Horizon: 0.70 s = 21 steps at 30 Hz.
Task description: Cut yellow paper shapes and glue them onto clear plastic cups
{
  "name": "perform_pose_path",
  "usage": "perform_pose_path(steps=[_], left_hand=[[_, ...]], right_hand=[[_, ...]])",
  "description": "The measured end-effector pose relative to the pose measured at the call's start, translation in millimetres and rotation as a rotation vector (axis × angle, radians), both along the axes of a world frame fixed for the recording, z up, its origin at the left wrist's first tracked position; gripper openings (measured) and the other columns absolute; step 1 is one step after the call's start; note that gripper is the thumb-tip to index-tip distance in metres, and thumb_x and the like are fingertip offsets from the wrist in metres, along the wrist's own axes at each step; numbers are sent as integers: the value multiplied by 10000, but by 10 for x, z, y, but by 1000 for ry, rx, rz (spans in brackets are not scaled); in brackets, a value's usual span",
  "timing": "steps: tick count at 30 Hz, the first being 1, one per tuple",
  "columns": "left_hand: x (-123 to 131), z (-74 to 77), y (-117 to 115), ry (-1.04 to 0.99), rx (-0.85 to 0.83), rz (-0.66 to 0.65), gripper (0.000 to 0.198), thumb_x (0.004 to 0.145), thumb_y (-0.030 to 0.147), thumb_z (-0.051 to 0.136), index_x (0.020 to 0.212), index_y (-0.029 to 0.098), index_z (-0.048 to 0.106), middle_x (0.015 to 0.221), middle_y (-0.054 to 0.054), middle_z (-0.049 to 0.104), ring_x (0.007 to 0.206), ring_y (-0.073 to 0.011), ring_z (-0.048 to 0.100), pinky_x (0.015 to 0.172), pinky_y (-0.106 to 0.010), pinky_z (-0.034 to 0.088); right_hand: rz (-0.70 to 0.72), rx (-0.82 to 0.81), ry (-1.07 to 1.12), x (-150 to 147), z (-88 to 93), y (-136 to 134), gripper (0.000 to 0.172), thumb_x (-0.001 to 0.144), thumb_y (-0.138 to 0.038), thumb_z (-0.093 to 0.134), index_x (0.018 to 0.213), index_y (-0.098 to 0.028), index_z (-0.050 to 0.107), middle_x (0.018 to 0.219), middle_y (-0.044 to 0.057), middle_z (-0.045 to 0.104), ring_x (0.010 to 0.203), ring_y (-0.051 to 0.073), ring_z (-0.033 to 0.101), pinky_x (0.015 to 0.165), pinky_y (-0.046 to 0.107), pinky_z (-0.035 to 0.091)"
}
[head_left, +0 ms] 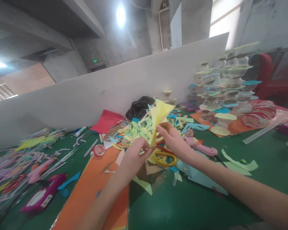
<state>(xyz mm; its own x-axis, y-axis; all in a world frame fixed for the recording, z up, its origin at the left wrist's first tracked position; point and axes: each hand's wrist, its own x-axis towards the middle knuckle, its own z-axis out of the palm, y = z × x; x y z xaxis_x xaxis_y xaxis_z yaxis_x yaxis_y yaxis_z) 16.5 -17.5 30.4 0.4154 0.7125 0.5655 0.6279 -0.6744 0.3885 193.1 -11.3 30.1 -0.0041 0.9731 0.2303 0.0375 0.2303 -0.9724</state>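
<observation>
Yellow paper, folded to a point, stands above the paper scraps; the right hand pinches it narrowly at its base, while the left hand curls just beside, its hold hidden.

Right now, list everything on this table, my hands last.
folded paper: one, yellow, held up at centre
paper scraps: many, pale green and yellow, heaped at centre
scissors: one, yellow handles, under the paper
glue guns: two, pink, right of centre and far left
black plastic bag: one, black, behind the scraps
orange paper sheet: one, orange, front left
cup tower: one, clear with coloured paper, far right
left hand: one, bare, touching the scraps
right hand: one, bare, pinching the folded paper
</observation>
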Motion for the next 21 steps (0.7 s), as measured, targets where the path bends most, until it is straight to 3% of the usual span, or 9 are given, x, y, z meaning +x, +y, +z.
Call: perform_pose_path(steps=[4,8,14,17,21], left_hand=[[-25,11,16,-23,-33,7,315,945,346,530,688,228,390,675,35,458,624,-140,431,600,-260,333],[-59,-1,37,-9,-24,27,321,960,342,501,689,227,374,688,31,445,640,-143,427,613,-265,331],[-13,-84,13,65,-61,-108,342,955,329,501,673,225,337,689,25,416,645,-149,409,603,-270,320],[-8,-97,4,35,-121,-117,357,966,381,470,672,223,343,677,30,407,627,-144,401,599,-269,322],[-69,-47,22,-76,-161,10,368,966,426,449,671,222,367,663,35,412,626,-143,416,615,-269,339]], right_hand=[[-35,20,22,73,-57,155,300,934,-497,409,915,-222,528,947,30,640,773,163,632,714,299,524],[-51,17,2,92,-65,159,403,891,-625,460,912,-229,533,918,26,640,800,186,628,689,306,510],[-94,-3,-58,75,-37,96,484,821,-709,527,763,-230,489,675,-14,583,640,180,565,631,321,452],[-110,38,-55,92,0,95,449,893,-628,429,676,-235,435,623,-24,538,603,160,522,608,300,425],[-128,87,-80,156,16,143,307,908,-394,402,647,-235,425,649,-27,520,650,151,512,635,279,410]])
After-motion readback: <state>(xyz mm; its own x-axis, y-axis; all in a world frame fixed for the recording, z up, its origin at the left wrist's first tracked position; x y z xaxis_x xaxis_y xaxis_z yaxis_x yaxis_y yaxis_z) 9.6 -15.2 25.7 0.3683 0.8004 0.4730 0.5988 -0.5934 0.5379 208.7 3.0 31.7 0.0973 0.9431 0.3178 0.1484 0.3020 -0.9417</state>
